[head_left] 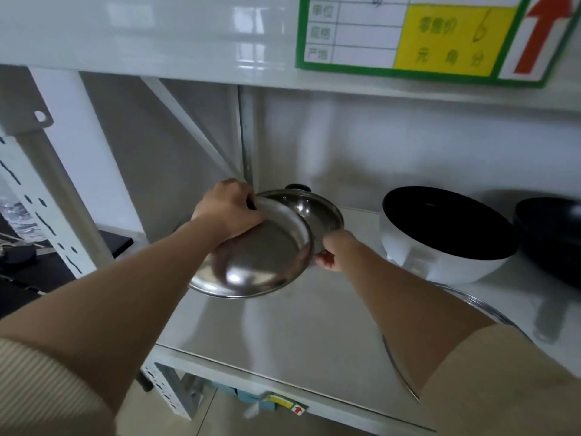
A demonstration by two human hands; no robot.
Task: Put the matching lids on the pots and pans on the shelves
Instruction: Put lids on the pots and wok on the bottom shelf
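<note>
A round stainless steel lid is held tilted above the shelf, its shiny inner side facing me. My left hand grips its upper left edge, fingers curled behind it. Just behind the lid stands a small stainless steel pot with a black handle at its far side; the lid overlaps the pot's left rim. My right hand is closed at the pot's near right edge, beside the lid's rim; what it grips is hidden.
A white pot with a black inside stands to the right, and a black wok beyond it. A steel-rimmed lid lies partly under my right forearm. The white shelf board has an upper shelf with a price label above.
</note>
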